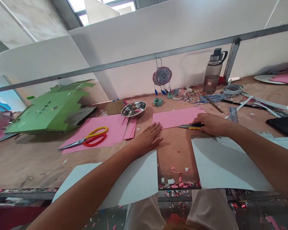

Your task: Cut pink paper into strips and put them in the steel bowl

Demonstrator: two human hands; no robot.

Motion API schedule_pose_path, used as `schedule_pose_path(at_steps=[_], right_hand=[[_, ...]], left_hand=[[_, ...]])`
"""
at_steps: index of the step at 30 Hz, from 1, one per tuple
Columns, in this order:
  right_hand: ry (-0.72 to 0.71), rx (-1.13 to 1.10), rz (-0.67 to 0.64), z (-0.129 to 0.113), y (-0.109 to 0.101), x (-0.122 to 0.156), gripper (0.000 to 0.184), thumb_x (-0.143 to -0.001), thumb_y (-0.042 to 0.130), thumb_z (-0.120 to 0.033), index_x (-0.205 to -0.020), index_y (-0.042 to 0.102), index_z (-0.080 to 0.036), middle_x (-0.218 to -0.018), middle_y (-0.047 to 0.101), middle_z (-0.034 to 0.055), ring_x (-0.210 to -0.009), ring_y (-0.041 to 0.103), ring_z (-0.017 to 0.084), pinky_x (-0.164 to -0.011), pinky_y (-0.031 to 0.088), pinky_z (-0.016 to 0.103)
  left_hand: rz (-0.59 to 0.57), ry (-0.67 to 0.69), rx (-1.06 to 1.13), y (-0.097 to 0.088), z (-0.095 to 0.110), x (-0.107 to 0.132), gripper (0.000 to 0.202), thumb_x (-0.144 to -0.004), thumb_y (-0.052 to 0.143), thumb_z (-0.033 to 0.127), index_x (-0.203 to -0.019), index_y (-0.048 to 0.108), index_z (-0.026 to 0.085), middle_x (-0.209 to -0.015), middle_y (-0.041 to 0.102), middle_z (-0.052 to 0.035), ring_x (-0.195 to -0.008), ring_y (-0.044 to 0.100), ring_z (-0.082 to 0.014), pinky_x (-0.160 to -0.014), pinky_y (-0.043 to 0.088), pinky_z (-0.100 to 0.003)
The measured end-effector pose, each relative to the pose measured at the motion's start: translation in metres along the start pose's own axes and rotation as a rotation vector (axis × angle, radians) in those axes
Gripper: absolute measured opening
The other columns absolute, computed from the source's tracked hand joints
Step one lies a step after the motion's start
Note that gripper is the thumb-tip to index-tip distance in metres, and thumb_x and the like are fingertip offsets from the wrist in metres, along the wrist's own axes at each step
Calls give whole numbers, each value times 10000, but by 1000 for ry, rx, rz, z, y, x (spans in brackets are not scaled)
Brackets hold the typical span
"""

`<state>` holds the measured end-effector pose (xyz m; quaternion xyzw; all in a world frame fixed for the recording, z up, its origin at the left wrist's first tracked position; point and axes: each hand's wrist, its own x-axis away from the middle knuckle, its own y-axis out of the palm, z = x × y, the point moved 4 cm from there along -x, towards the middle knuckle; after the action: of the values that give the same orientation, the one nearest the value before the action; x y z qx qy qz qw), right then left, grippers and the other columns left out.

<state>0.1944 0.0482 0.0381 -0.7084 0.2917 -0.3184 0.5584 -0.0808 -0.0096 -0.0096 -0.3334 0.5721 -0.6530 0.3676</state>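
Note:
A pink paper sheet (pixel 176 117) lies flat on the tabletop in front of me. My left hand (pixel 150 136) rests palm down at its left end, fingers stretched out, with the fingertips by the sheet's near corner. At the near right edge of the sheet, my right hand (pixel 210 124) is closed around a black and yellow utility knife (pixel 194 126), its blade pointing left along the paper. My fingers hide part of the handle. White boards lie under my forearms, one on the left (pixel 134 179) and one on the right (pixel 220 166).
Red and yellow scissors (pixel 92 138) lie on pink sheets (pixel 79 132) at left, near a steel bowl (pixel 133 109) and green cardboard (pixel 45 108). A water bottle (pixel 212 72), tangled cords (pixel 187 94), a tape roll (pixel 232 89) and a black phone-like object (pixel 283 125) are farther right.

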Motion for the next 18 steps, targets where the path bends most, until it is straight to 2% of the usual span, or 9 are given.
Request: schedule_pose_path(at_steps=[12, 18], right_hand=[[7, 18, -12, -10, 1, -3, 432, -782, 543, -151, -1183, 699, -193, -1162, 656, 125, -1051, 612, 269, -858, 456, 322], [-5, 42, -16, -25, 1, -6, 422, -797, 546, -151, -1193, 692, -179, -1158, 647, 135, -1064, 600, 274, -858, 453, 325]], left_hand=[[-3, -20, 6, 0, 3, 1, 759, -977, 144, 607, -1538, 243, 107, -1608, 198, -101, -1492, 140, -209, -1211, 124, -358], [1, -34, 13, -1, 4, 2, 747, -976, 184, 603, -1540, 246, 118, -1603, 208, -106, -1490, 150, -220, -1208, 150, -398]])
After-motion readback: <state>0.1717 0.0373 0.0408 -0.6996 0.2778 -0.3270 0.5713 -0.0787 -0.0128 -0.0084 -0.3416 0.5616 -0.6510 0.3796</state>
